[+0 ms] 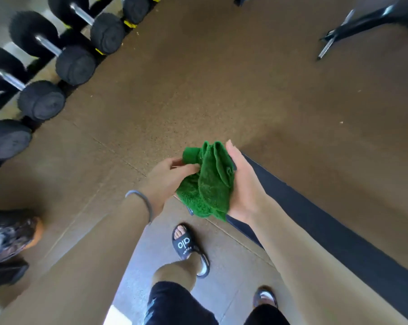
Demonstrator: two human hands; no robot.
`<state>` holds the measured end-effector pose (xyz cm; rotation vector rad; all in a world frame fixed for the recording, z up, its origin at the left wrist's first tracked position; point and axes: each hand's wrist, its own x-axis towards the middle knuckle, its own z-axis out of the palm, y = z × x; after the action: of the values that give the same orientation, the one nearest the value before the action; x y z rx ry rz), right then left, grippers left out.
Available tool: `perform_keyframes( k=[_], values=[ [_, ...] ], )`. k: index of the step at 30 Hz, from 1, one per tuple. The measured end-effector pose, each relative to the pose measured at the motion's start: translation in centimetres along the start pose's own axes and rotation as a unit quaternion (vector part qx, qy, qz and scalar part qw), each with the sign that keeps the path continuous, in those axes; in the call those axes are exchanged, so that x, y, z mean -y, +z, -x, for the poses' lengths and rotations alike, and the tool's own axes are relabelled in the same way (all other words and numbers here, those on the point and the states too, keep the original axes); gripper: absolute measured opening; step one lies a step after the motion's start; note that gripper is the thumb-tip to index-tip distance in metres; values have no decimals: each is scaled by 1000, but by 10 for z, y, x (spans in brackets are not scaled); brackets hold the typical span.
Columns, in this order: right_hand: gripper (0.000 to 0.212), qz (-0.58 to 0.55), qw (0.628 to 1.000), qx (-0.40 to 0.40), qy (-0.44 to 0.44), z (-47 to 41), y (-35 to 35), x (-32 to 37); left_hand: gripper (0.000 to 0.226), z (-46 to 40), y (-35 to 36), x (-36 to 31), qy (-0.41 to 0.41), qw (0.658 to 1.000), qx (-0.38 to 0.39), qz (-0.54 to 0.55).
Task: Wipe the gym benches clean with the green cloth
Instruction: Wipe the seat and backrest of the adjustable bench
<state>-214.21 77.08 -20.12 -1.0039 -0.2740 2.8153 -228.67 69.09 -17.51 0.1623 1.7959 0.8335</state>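
A bunched green cloth (208,184) hangs in front of me at the middle of the view, above the brown gym floor. My right hand (242,184) cups it from the right, palm turned inward. My left hand (167,177) pinches its left edge with thumb and fingers; a thin bracelet circles that wrist. A dark padded strip (327,231), perhaps a bench or a mat, runs from under my right hand toward the lower right. A bench's black frame (353,24) shows at the top right.
A rack of black dumbbells (57,57) lines the left side. My feet in black slides (186,245) stand on the floor below my hands. Another person's shoe (10,233) sits at the left edge. Brown floor (221,90) stretches ahead.
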Motion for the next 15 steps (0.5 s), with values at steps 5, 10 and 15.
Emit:
perform_keyframes(
  k=[5,10,15],
  values=[
    [58,75,996,-39,-35,35,70,34,34,31,-26,-82,-5,995,60,-79],
    [45,113,989,-36,-84,59,99,73,37,47,-19,-149,-6,985,120,-122],
    [44,133,985,-26,-106,83,101,106,31,61,0,-196,-23,972,182,-148]
  ],
)
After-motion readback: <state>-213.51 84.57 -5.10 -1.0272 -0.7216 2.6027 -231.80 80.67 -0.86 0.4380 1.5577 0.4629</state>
